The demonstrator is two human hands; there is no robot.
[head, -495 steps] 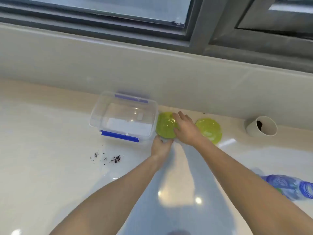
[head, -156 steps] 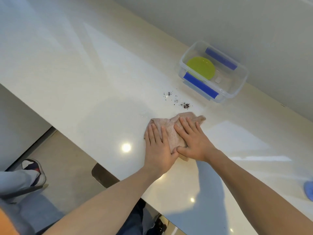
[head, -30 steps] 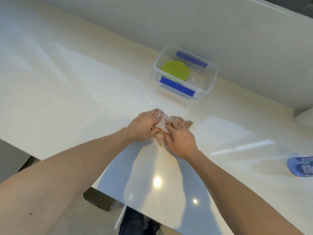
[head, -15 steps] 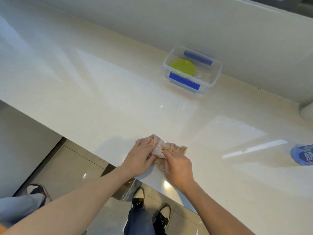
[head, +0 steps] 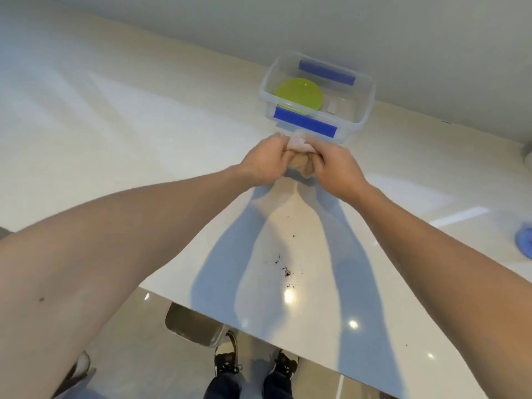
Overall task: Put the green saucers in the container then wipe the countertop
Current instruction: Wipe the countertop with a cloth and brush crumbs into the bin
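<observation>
Two green saucers (head: 299,95) seem to lie stacked inside the clear container (head: 363,110), in its left part, though I cannot tell for sure how many there are. The container has blue clips on its near and far sides and sits in the upper right of the frame, close to the wall. Just in front of it, near the middle of the frame, both hands squeeze a crumpled tan cloth (head: 300,156). The left hand (head: 266,162) grips the cloth's left side and the right hand (head: 335,167) grips its right side, so the hands are close together with the cloth bunched between them. The cloth is right by the container's near wall. Lower down, a bit of dark crumbs (head: 286,272) lies on the shiny pale countertop (head: 129,133), between the two arms. A blue thing (head: 525,243) peeks in at the right edge. At the bottom of the frame are dark shoes (head: 227,362) on the tiled floor.
</observation>
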